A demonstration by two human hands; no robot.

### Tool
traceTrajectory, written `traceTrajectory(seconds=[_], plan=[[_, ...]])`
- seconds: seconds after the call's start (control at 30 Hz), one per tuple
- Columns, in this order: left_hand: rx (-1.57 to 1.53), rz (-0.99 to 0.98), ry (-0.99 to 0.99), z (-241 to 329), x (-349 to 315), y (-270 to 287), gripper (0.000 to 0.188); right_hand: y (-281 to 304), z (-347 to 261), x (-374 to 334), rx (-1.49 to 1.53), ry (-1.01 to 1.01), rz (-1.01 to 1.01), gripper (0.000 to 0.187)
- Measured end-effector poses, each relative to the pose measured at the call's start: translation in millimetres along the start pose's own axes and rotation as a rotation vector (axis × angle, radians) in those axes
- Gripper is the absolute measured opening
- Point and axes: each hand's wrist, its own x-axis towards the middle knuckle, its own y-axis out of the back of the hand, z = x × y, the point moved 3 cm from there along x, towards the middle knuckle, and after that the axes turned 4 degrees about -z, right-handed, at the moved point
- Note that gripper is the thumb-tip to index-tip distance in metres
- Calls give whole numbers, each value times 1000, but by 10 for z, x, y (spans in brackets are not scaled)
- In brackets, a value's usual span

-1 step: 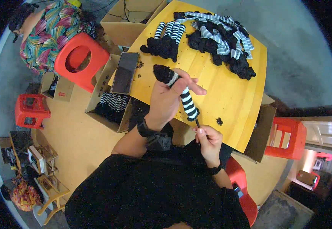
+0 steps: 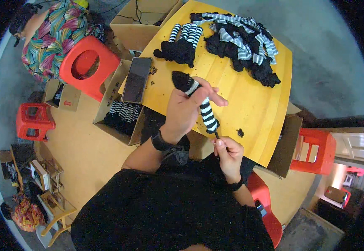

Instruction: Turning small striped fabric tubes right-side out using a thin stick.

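Observation:
A knitted black-and-white striped tube (image 2: 207,115) with a solid black upper end slants over the near part of the yellow table (image 2: 249,113). Around its upper half my left hand (image 2: 185,106) is closed, the thumb across the stripes and some fingers reaching out past it. My right hand (image 2: 228,155) pinches a thin dark rod (image 2: 217,135) at the tube's lower end. How far the rod runs inside the knit is hidden. Farther back lie a bunch of black knit with striped tubes (image 2: 177,51) and a heap of black and grey-striped knit pieces (image 2: 249,44).
A phone (image 2: 137,79) rests at the table's left edge. Below it stands a cardboard box (image 2: 119,134) of striped knits. Red stools (image 2: 34,121) stand on the floor, and a red chair (image 2: 106,62) is near a person in a patterned top (image 2: 56,42). Dark fluff (image 2: 240,132) dots the table.
The striped tube and my left hand have shifted slightly to the right. My right hand has stayed nearly in place on the rod.

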Motion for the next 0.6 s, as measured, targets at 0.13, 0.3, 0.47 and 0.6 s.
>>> traceTrajectory(seconds=[0.13,0.3,0.47,0.6], plan=[[-15,-71,50,-111,-65,-44,19,-1,-30,12,28,-23,19,21],[-114,-71,36,-146,-99,-84,22,-48,-33,32,113,-25,-22,20],[-79,-79,473,-399,-355,-238,26,-81,-51,119,253,48,59,19],[-147,-155,203,-442,-344,-187,23,-116,-105,209,153,70,5,28]])
